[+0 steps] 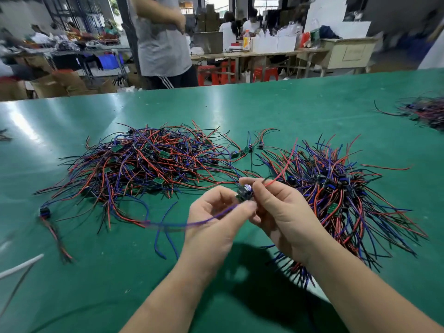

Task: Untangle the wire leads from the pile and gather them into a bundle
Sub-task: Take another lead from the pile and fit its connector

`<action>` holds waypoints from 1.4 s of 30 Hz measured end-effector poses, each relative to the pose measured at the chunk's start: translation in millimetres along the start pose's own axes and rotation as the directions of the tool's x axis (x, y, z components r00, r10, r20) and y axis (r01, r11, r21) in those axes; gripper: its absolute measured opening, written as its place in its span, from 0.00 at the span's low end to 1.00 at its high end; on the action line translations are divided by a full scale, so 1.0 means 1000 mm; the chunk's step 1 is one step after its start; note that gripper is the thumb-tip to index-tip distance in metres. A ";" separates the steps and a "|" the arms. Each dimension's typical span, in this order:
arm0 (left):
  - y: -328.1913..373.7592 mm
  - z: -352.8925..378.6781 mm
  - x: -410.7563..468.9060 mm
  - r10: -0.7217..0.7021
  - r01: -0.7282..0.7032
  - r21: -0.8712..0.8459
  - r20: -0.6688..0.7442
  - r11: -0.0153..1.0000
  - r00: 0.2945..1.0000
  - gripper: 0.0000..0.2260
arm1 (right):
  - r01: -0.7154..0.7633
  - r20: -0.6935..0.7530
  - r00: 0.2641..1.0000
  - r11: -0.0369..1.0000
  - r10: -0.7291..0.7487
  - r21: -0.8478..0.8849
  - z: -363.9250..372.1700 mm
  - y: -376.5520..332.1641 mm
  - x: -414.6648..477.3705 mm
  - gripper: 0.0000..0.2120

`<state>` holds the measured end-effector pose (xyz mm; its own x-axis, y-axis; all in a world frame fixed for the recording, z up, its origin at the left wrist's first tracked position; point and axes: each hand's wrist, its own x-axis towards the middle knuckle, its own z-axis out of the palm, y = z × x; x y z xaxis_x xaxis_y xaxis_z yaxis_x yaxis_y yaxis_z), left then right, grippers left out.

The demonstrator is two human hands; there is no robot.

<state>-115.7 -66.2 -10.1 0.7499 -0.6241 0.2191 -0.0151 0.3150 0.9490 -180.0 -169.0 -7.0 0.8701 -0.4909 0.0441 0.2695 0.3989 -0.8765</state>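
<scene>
Your left hand (213, 212) pinches the blue lead (192, 223). Your right hand (283, 217) grips its small module (244, 192) (red lead (280, 176) pointing up).

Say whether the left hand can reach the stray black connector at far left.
Probably, once freed: the left hand pinches a purple wire lead; only stray leads on the green mat lie before the small black connector.

Factory assembly workshop: long green-matted workbench (240, 109), heaped wire leads (149, 162), workers (230, 27) at cluttered tables (264, 54), cardboard boxes (60, 85).
</scene>
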 end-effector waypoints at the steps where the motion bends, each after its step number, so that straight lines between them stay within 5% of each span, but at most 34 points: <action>1: -0.001 -0.001 -0.001 0.071 -0.075 0.116 0.041 0.990 0.997 0.10 | -0.028 -0.006 1.000 0.999 0.028 0.017 0.000 -0.001 0.000 0.10; 5: -0.004 -0.012 0.002 0.197 -0.267 0.495 0.190 0.827 0.962 0.05 | -0.064 -0.052 0.996 0.997 0.066 0.054 -0.004 -0.011 0.000 0.08; 7: 0.001 -0.012 0.006 0.085 -0.124 0.378 0.117 0.918 0.989 0.03 | -0.092 -0.050 0.995 0.996 0.091 -0.013 -0.009 -0.018 0.000 0.08; 10: 0.007 -0.009 0.009 -0.245 0.245 0.014 0.031 0.969 0.969 0.13 | -0.131 0.000 0.991 0.979 0.133 -0.155 -0.015 -0.020 -0.001 0.09; 20: -0.006 -0.003 -0.001 -0.106 0.091 0.298 0.032 0.950 0.994 0.14 | -0.049 -0.058 0.998 0.924 0.030 -0.379 -0.018 -0.012 0.002 0.20; 23: -0.004 -0.003 0.000 -0.190 0.162 0.275 0.078 0.948 0.979 0.14 | 0.004 -0.097 0.994 0.909 -0.048 -0.416 -0.019 -0.017 0.000 0.14; 30: 0.017 -0.027 0.003 -0.514 0.356 0.415 0.378 0.838 0.770 0.09 | 0.123 -0.303 0.932 0.961 -0.198 -0.250 -0.029 -0.039 0.002 0.13; 35: 0.028 -0.048 0.009 -0.548 0.359 0.448 0.426 0.819 0.720 0.08 | 0.227 -0.276 0.923 0.958 -0.268 -0.173 -0.024 -0.040 0.000 0.13; 40: 0.031 -0.064 0.012 -0.602 0.369 0.513 0.421 0.775 0.679 0.07 | 0.236 -0.443 0.869 0.971 -0.222 -0.024 -0.029 -0.041 0.003 0.16; 42: 0.031 -0.065 0.015 -0.566 0.388 0.459 0.356 0.799 0.744 0.10 | 0.315 -0.473 0.836 0.949 -0.278 -0.002 -0.033 -0.045 0.005 0.10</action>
<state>-61.7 -19.5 7.9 0.3307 -0.8970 -0.2934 -0.0248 -0.3191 0.9474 -201.0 -214.7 16.7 0.4568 -0.8879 0.0540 0.5294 0.2226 -0.8186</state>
